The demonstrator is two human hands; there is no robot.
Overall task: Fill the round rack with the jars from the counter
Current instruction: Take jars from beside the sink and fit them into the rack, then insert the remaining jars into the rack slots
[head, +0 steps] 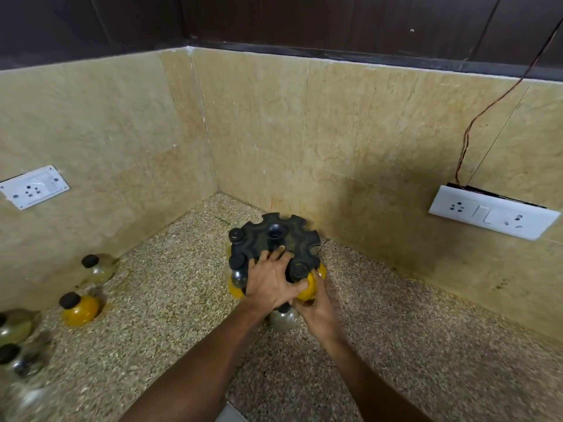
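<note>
Rack [283,239], black, far corner of counter [426,345]; near-left slots filled, far notches vacant. Left hand [269,280] pressed flat, fingers spread, on top, likely steadying it. Right hand [316,303] cups yellow jar [308,288], seating it at near-right slot. Spare jars [79,309] wait far left.

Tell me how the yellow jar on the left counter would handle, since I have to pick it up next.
The yellow jar has a round, bulging body, so it may roll if knocked over. It looks filled nearly full, so probably heavy for its size. The smooth, shiny wall could be slippery; the black cap offers a narrower spot to pinch.
</note>
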